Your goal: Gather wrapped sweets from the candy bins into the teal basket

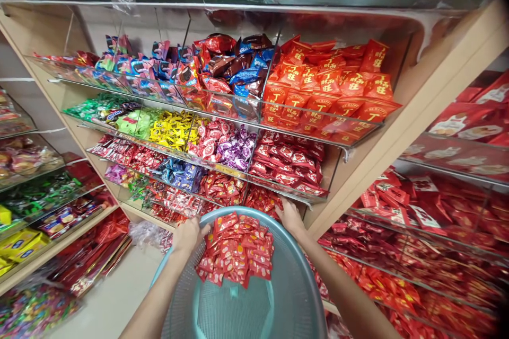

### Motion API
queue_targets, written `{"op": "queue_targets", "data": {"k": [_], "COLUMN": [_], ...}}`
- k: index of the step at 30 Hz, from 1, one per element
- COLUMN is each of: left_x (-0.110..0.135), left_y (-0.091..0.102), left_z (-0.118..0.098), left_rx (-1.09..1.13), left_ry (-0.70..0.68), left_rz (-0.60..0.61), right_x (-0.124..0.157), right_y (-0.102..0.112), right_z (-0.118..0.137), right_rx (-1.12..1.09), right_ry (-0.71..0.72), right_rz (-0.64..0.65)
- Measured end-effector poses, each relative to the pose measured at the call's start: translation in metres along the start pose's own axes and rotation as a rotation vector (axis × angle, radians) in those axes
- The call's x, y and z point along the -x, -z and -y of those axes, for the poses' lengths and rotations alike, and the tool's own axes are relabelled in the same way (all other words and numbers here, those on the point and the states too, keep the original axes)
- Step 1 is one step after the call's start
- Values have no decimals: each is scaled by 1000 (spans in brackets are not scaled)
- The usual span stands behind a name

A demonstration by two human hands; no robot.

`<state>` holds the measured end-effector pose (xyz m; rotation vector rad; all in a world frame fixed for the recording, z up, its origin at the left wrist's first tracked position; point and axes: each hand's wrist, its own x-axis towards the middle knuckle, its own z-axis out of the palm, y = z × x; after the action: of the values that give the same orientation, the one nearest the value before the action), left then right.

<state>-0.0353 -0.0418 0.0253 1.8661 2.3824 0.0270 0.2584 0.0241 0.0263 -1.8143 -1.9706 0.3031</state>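
A large teal plastic basket (318, 296) with perforated walls is tilted in front of me, below the lower shelves. Inside it, toward the far side, rests a heap of small red candy packets (238, 249). My left hand (189, 235) grips the basket's far left rim, thumb over the edge and the other fingers mostly hidden outside it. On the far right rim, my right hand (291, 217) is closed on the edge, close to the red packets in the bottom shelf bin (264, 200); its fingertips are partly hidden.
Glass-fronted shelves (222, 158) hold divided bins of wrapped sweets. Orange-red snack bags (314, 85) fill the upper right. A wooden upright (397, 122) separates more red packets at right. Another shelf unit and a plastic bag of colourful sweets (37, 310) are at left.
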Motion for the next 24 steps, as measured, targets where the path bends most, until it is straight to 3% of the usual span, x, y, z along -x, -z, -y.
{"op": "queue_targets", "data": {"k": [7,11,14,16,19,24], "left_x": [1,1,1,0,0,1], "left_y": [1,0,-3,-4,-5,-4], "left_z": [-1,-1,0,1,1,1], "left_rx": [-2,-10,-24,-28,-23,-24], "left_ry": [16,13,3,-8,-16,-2], "left_rz": [2,4,-14,-26,-38,-30], "right_x": [26,40,49,57,74,103], "right_y": [17,31,43,48,45,17], "right_z": [19,30,40,48,60,70], "right_rx": [-270,-398,-699,-969,-1247,-1508], "right_ry": [186,109,46,3,-154,-449], "right_rz": [3,-39,-25,75,348,679]}}
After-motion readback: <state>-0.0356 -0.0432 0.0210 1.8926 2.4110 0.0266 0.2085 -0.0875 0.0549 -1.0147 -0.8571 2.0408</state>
